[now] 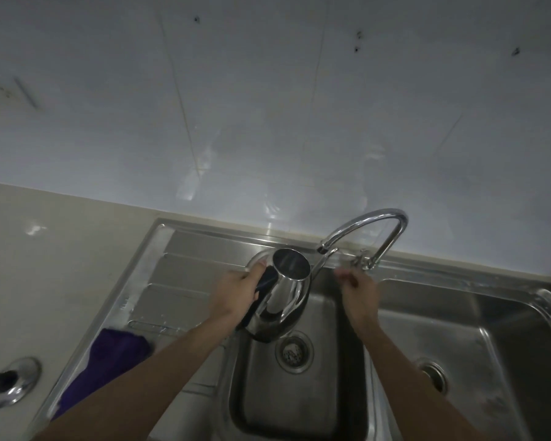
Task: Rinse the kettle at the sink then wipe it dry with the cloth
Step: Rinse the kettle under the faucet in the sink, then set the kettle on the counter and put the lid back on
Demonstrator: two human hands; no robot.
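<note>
While the left hand (240, 289) grips the kettle (282, 296) by its handle over the sink (299, 409), tilted toward twelve o'clock under a seemingly dry tap (368, 232), the right hand (360, 289) hovers loosely curled and empty beside the tap lever, so rinsing looks barely begun and the cloth (109, 364) at eight o'clock waits unused.

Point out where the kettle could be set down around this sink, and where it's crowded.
Free: the ribbed drainboard between the counter and the left basin, behind the purple cloth; the right basin is bare too. Crowded: the left basin near the tap, where the left hand holds the kettle and the right hand reaches.
</note>
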